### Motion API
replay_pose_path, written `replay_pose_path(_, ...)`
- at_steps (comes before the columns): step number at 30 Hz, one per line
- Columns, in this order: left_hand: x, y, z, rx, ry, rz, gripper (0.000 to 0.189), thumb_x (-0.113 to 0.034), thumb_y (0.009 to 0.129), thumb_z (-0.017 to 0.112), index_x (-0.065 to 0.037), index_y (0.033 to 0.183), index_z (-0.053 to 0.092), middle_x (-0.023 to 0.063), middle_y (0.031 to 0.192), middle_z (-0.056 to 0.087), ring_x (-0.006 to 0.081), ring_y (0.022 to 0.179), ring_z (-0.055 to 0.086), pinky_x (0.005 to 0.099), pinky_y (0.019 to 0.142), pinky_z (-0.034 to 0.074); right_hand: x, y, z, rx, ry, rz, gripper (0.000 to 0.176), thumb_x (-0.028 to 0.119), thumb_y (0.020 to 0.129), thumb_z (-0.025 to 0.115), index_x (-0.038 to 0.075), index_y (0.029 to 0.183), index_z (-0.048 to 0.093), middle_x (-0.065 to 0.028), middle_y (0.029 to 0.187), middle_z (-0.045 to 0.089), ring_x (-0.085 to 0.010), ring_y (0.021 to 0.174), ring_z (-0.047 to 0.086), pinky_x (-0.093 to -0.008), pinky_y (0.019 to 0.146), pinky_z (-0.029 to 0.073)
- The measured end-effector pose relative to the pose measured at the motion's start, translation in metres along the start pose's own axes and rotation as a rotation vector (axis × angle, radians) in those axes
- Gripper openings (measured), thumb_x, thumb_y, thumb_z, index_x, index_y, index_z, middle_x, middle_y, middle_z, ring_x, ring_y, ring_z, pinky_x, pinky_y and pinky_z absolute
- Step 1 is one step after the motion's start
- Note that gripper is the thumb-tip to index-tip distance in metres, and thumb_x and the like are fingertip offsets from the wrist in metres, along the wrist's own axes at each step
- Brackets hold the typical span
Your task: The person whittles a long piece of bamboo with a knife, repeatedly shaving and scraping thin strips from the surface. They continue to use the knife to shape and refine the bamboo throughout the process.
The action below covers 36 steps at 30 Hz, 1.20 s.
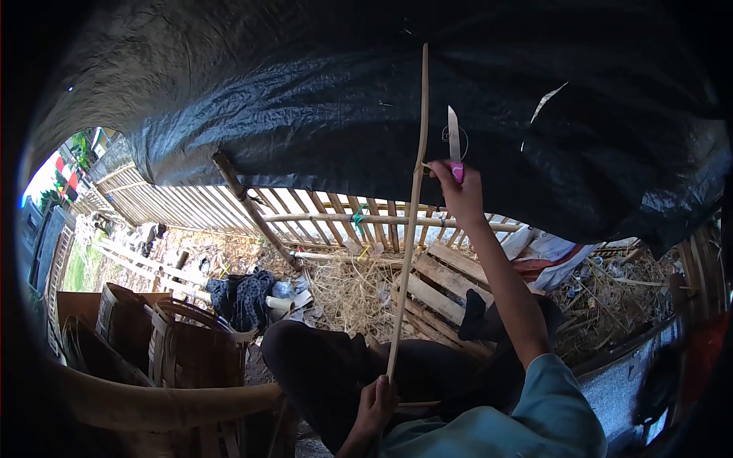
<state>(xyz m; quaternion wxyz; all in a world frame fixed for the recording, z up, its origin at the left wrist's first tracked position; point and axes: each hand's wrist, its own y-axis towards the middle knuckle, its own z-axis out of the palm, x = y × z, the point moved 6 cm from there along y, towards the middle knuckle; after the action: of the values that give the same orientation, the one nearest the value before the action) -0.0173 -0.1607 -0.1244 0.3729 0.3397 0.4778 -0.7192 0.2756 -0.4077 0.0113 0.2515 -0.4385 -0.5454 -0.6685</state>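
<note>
A long, thin bamboo strip (411, 221) stands nearly upright in front of me, bent slightly at its upper part. My left hand (375, 404) is closed around its lower end, near my lap. Raised higher, my right hand (463, 192) grips a knife (453, 136) by its pink handle, with the blade pointing up. The thumb and forefinger of that hand are at the strip's side, beside a small raised sliver or joint on it. Whether they pinch this sliver too is hard to make out. A thin curl hangs by the blade.
Black plastic sheeting (305, 99) hangs ahead, above a bamboo slat fence (298, 206). A wooden pallet (439, 294) and dry straw (343, 294) lie on the ground. At left are woven bamboo baskets (183, 336), a thick bamboo pole (168, 404) and dark netting (240, 298).
</note>
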Motion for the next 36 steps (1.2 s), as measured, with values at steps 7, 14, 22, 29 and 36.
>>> replay_pose_path(7, -0.001, -0.002, 0.0, -0.072, 0.026, -0.015, 0.044, -0.042, 0.099, 0.034, -0.008, 0.073, 0.044, -0.0044, 0.06, 0.039, 0.0034, 0.051, 0.036, 0.0208, 0.046, 0.028, 0.034, -0.015, 0.005, 0.088, -0.341, -0.562, 0.015, -0.007, 0.07, 0.065, 0.001, 0.082, 0.06, -0.0079, 0.077, 0.061, -0.0201, 0.065, 0.064, -0.0263, 0.059, 0.05)
replay_pose_path(14, -0.006, 0.0, 0.005, -0.058, 0.027, 0.03, 0.043, -0.04, 0.1, 0.033, -0.009, 0.073, 0.045, -0.0033, 0.061, 0.04, 0.005, 0.05, 0.035, 0.0224, 0.045, 0.029, 0.022, 0.021, -0.014, 0.074, -0.388, -0.329, 0.011, 0.01, 0.078, 0.068, 0.001, 0.08, 0.061, -0.0051, 0.06, 0.058, -0.0135, 0.058, 0.064, -0.0217, 0.049, 0.045)
replay_pose_path(22, 0.009, 0.006, -0.01, -0.066, 0.063, 0.079, 0.038, -0.038, 0.1, 0.032, -0.009, 0.079, 0.046, -0.0028, 0.063, 0.041, 0.0055, 0.051, 0.039, 0.0224, 0.046, 0.034, -0.067, -0.002, 0.015, 0.309, 0.69, 0.671, 0.031, 0.033, 0.091, 0.059, 0.005, 0.078, 0.059, 0.0062, 0.051, 0.041, -0.003, 0.038, 0.028, -0.0227, 0.037, 0.02)
replay_pose_path(29, 0.003, 0.014, -0.015, -0.147, 0.161, 0.024, 0.045, -0.042, 0.099, 0.032, -0.008, 0.071, 0.042, -0.005, 0.058, 0.038, 0.0026, 0.048, 0.035, 0.021, 0.043, 0.027, -0.04, -0.019, 0.002, -0.003, 0.255, 0.042, 0.019, 0.017, 0.087, 0.064, 0.003, 0.075, 0.059, 0.0029, 0.055, 0.046, -0.0044, 0.044, 0.039, -0.0221, 0.04, 0.028)
replay_pose_path(36, 0.003, 0.01, -0.031, -0.16, 0.358, 0.076, 0.033, -0.034, 0.1, 0.037, -0.005, 0.087, 0.049, -0.0012, 0.065, 0.05, 0.0062, 0.055, 0.048, 0.0213, 0.051, 0.04, -0.017, -0.017, -0.007, -0.017, -0.097, -0.391, 0.009, 0.0, 0.076, 0.066, 0.003, 0.077, 0.058, -0.002, 0.066, 0.055, -0.0057, 0.051, 0.046, -0.0232, 0.044, 0.034)
